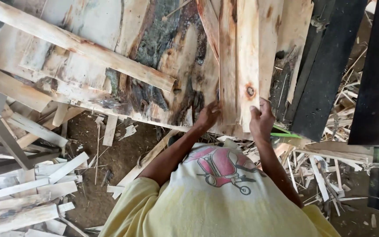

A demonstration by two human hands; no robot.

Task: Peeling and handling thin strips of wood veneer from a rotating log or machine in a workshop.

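Two narrow pale wooden planks stand side by side in front of me, running up out of the frame. My left hand point(208, 115) grips the lower end of the left plank point(227, 66). My right hand point(262, 118) holds the lower end of the right plank point(247, 61), which has a dark knot near its bottom. Both hands are closed around the plank ends, close together above my yellow shirt.
A wide bark-stained slab point(163, 61) lies behind the planks, with a loose strip point(80, 44) across it. Dark boards point(325, 70) lean at the right. Offcuts and splinters point(31, 184) litter the dirt floor at left and right. A green pole point(378, 175) stands at the far right.
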